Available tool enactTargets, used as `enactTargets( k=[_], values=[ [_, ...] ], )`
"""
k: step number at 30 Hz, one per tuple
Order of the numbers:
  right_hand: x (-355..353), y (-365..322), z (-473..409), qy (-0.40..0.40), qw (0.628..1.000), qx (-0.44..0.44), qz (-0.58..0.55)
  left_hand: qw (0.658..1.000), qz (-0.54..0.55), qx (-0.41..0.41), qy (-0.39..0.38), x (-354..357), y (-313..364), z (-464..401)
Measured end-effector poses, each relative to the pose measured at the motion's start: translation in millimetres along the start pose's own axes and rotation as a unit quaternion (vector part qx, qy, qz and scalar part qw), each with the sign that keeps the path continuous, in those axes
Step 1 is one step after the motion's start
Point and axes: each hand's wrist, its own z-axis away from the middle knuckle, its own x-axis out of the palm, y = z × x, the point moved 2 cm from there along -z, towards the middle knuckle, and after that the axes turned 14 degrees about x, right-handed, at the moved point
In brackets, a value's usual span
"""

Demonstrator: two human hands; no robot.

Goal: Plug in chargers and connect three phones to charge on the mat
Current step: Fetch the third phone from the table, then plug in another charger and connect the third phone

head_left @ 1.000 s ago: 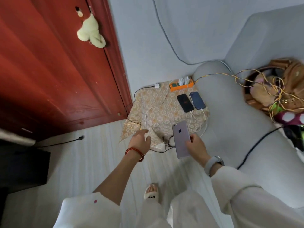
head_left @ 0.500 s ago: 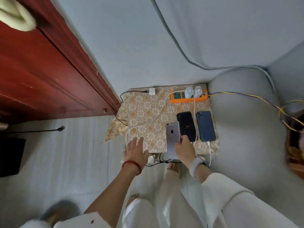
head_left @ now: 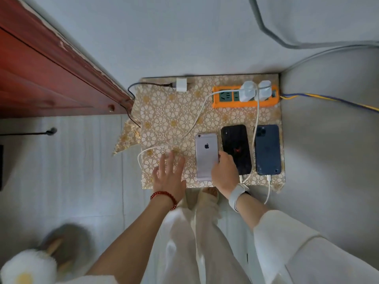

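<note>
A gold flower-patterned mat (head_left: 170, 111) lies on the floor against the wall. Three phones rest face down on it side by side: a silver phone (head_left: 205, 154), a black phone (head_left: 235, 146) and a dark blue phone (head_left: 267, 149). My right hand (head_left: 224, 173) grips the silver phone's lower right edge. My left hand (head_left: 169, 175) hovers flat over the mat, fingers spread, holding nothing, close to a loose white cable (head_left: 184, 136). An orange power strip (head_left: 244, 97) at the mat's far right carries two white chargers (head_left: 255, 90). A white cable enters the blue phone's bottom.
A red wooden door (head_left: 51, 64) stands at the left. A white adapter (head_left: 181, 84) with a black cord sits at the mat's far edge. A grey sofa (head_left: 332, 150) borders the mat on the right. A blue-yellow cord (head_left: 328, 100) crosses it. A fluffy slipper (head_left: 28, 267) lies bottom left.
I have bent closer over the mat. My right hand has lowered the silver phone onto the mat beside the black phone. My left hand has moved forward over the mat.
</note>
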Motion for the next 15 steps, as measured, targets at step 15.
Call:
enactTargets(
  k=[15],
  values=[
    [21.4,-34.1,-14.3,-0.014,0.951,-0.181,0.251,0.978,0.023,0.036,0.203,-126.7,-66.7,-101.5]
  ],
)
